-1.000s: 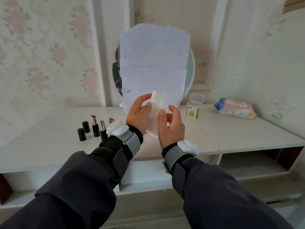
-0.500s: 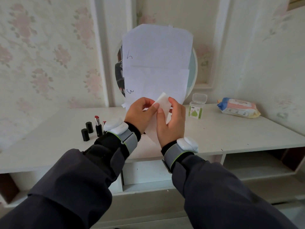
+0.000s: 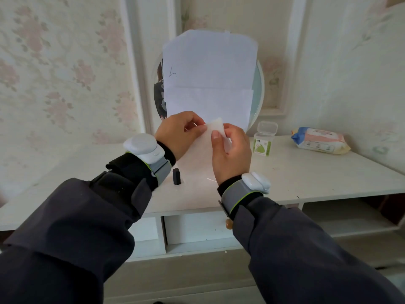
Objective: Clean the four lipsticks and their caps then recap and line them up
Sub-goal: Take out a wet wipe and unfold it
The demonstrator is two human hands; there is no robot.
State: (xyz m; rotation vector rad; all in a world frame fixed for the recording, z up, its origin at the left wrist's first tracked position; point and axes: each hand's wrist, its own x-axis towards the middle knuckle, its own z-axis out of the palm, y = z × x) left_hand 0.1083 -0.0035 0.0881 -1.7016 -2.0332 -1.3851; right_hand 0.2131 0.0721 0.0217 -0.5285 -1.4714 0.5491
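Only one black lipstick cap point(image 3: 176, 176) was in sight, standing upright on the white dresser top point(image 3: 306, 172) just past the left wrist, with the other lipsticks out of sight. Both hands were up over the dresser pinching the same white wipe point(image 3: 215, 128), left hand point(image 3: 178, 133) with fingers curled onto its left edge and right hand point(image 3: 231, 150) with thumb clamped on the front. Off to the right, a small clear box point(image 3: 264, 141) sat with its flip lid open, couldn't make out what's inside, and further right a pack of wet wipes point(image 3: 318, 141) lay flat near the wall.
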